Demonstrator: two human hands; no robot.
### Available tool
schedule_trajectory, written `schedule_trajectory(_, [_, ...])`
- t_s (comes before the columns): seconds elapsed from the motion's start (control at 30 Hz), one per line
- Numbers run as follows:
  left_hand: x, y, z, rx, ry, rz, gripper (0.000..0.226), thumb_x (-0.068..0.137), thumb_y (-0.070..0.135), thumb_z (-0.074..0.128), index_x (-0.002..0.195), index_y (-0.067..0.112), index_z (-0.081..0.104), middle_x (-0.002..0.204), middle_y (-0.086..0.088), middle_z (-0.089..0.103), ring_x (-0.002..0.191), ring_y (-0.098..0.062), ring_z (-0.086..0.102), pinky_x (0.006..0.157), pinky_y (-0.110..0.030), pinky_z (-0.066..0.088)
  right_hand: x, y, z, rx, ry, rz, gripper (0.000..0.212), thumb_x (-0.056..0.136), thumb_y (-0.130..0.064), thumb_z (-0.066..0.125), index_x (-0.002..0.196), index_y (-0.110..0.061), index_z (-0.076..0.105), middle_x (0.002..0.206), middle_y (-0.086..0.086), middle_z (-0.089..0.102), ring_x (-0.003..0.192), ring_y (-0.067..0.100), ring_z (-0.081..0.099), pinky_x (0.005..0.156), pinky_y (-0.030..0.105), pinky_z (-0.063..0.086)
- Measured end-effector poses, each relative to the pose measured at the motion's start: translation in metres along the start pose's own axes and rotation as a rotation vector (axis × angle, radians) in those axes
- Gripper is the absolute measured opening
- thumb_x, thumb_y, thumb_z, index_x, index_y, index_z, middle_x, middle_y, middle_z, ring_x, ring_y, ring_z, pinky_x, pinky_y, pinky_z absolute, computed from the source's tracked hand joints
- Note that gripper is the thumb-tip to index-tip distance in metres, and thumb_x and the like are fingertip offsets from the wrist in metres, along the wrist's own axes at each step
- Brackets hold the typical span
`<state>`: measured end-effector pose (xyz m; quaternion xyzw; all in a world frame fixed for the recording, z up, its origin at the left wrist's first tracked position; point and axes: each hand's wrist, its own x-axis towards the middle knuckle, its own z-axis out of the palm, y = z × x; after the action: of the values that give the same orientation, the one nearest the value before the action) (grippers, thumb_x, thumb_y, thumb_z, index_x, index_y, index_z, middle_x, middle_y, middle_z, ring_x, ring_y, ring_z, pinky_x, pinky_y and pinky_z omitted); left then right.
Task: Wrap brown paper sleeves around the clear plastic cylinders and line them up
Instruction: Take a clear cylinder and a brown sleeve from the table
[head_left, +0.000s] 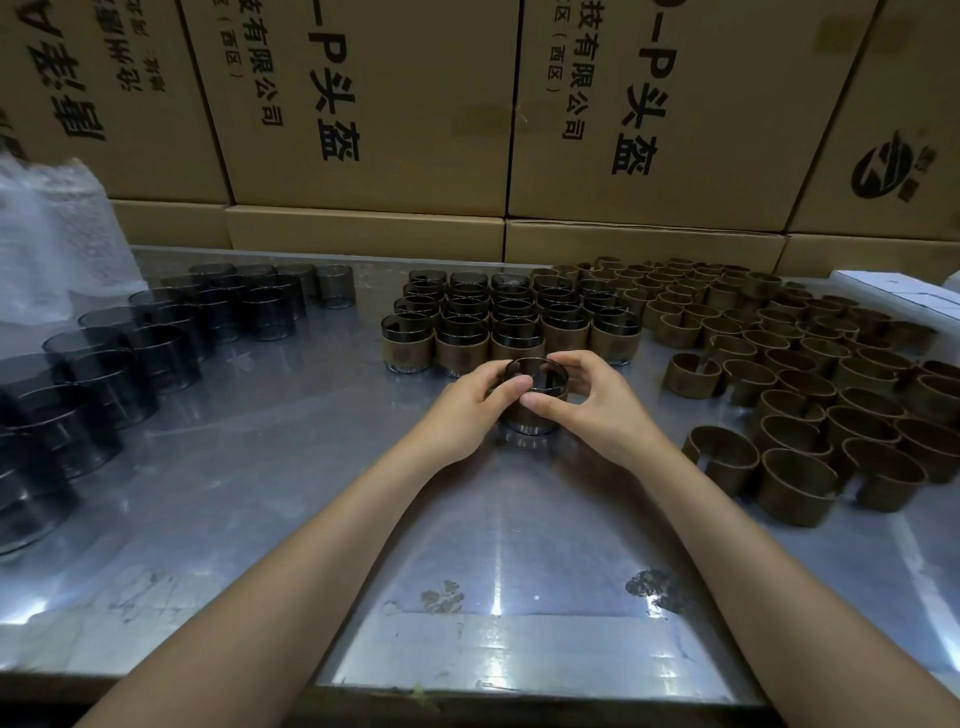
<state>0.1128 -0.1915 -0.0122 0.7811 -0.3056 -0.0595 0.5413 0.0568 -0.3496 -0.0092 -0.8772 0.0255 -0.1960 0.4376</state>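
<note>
At frame centre, the left hand (470, 402) and right hand (592, 400) each curl their grip round one clear cylinder (535, 382), pinching a brown paper sleeve (524, 415) against it on the steel tabletop (311, 467). Just above stands the block of wrapped cylinders (509, 322); bare cylinders (156, 338) fill the left, loose sleeves (805, 374) the right, cardboard boxes (395, 104) across the top

Printed cardboard boxes (363, 104) stacked behind the metal table (311, 467).
</note>
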Motion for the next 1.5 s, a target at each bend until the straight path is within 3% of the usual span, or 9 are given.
schedule_trajectory(0.33, [-0.001, 0.0, 0.001, 0.057, 0.009, 0.008, 0.037, 0.099, 0.033, 0.047, 0.132, 0.018, 0.055, 0.126, -0.002, 0.062, 0.119, -0.017, 0.055, 0.105, -0.039, 0.042, -0.002, 0.002, 0.002, 0.044, 0.032, -0.004, 0.06, 0.074, -0.036, 0.079, 0.126, -0.017, 0.054, 0.123, -0.004, 0.059, 0.117, 0.011, 0.053, 0.097, 0.023, 0.041])
schedule_trajectory(0.5, [-0.002, -0.003, 0.003, 0.091, 0.11, -0.009, 0.05, 0.099, 0.041, 0.042, 0.144, 0.019, 0.04, 0.14, 0.005, 0.049, 0.125, -0.001, 0.042, 0.099, -0.015, 0.032, 0.005, 0.005, -0.003, 0.052, 0.089, 0.032, 0.059, 0.079, -0.032, 0.076, 0.131, -0.016, 0.052, 0.127, -0.003, 0.056, 0.117, 0.008, 0.049, 0.091, 0.02, 0.038])
schedule_trajectory(0.73, [0.0, -0.005, -0.014, 0.051, 0.447, 0.05, 0.018, 0.101, 0.031, 0.041, 0.109, 0.023, 0.056, 0.111, 0.001, 0.062, 0.098, -0.016, 0.06, 0.083, -0.028, 0.048, 0.019, 0.02, -0.011, -0.073, 0.242, 0.199, 0.07, 0.083, -0.05, 0.066, 0.143, -0.024, 0.039, 0.145, 0.007, 0.038, 0.13, 0.024, 0.042, 0.1, 0.035, 0.039])
schedule_trajectory(0.93, [0.003, -0.007, -0.019, -0.024, 0.5, -0.05, 0.019, 0.102, 0.03, 0.04, 0.105, 0.019, 0.055, 0.101, 0.0, 0.062, 0.089, -0.017, 0.059, 0.086, -0.039, 0.051, 0.034, 0.025, -0.003, -0.292, 0.294, 0.276, 0.074, 0.086, -0.065, 0.049, 0.144, -0.02, 0.038, 0.144, 0.003, 0.048, 0.127, 0.025, 0.048, 0.079, 0.031, 0.039])
schedule_trajectory(1.03, [0.007, -0.01, -0.02, 0.03, 0.542, -0.054, 0.022, 0.102, 0.028, 0.042, 0.111, 0.015, 0.057, 0.11, -0.001, 0.06, 0.097, -0.015, 0.058, 0.084, -0.024, 0.048, 0.038, 0.027, -0.001, -0.363, 0.318, 0.269, 0.074, 0.087, -0.067, 0.046, 0.143, -0.019, 0.039, 0.14, 0.004, 0.051, 0.123, 0.026, 0.051, 0.074, 0.031, 0.04])
schedule_trajectory(1.13, [0.008, -0.011, -0.022, 0.074, 0.647, -0.021, 0.016, 0.1, 0.022, 0.046, 0.108, 0.016, 0.058, 0.112, 0.003, 0.051, 0.085, 0.0, 0.052, 0.068, 0.001, 0.036, 0.04, 0.027, 0.001, -0.433, 0.318, 0.274, 0.073, 0.089, -0.067, 0.041, 0.143, -0.018, 0.038, 0.139, 0.005, 0.052, 0.122, 0.028, 0.052, 0.076, 0.035, 0.044])
schedule_trajectory(1.3, [0.009, -0.014, -0.026, 0.015, 0.722, -0.046, 0.013, 0.098, 0.018, 0.048, 0.108, 0.017, 0.057, 0.111, 0.006, 0.044, 0.08, 0.005, 0.05, 0.074, -0.013, 0.037, 0.04, 0.025, 0.001, -0.488, 0.292, 0.29, 0.073, 0.09, -0.067, 0.036, 0.146, -0.02, 0.034, 0.139, 0.006, 0.052, 0.124, 0.029, 0.052, 0.084, 0.042, 0.048])
schedule_trajectory(1.37, [0.01, -0.015, -0.026, 0.008, 0.733, -0.048, 0.01, 0.098, 0.018, 0.048, 0.106, 0.019, 0.056, 0.111, 0.006, 0.044, 0.08, 0.004, 0.05, 0.071, -0.01, 0.037, 0.04, 0.024, 0.0, -0.487, 0.278, 0.299, 0.075, 0.09, -0.067, 0.037, 0.146, -0.019, 0.032, 0.141, 0.007, 0.05, 0.124, 0.03, 0.051, 0.085, 0.043, 0.048])
schedule_trajectory(1.5, [0.009, -0.019, -0.038, 0.118, 0.828, -0.047, 0.013, 0.097, 0.015, 0.049, 0.108, 0.016, 0.055, 0.115, 0.002, 0.045, 0.086, -0.004, 0.052, 0.068, -0.004, 0.036, 0.034, 0.02, 0.003, -0.367, 0.372, 0.289, 0.069, 0.091, -0.063, 0.04, 0.139, -0.013, 0.036, 0.138, 0.009, 0.042, 0.104, 0.024, 0.055, 0.064, 0.029, 0.039])
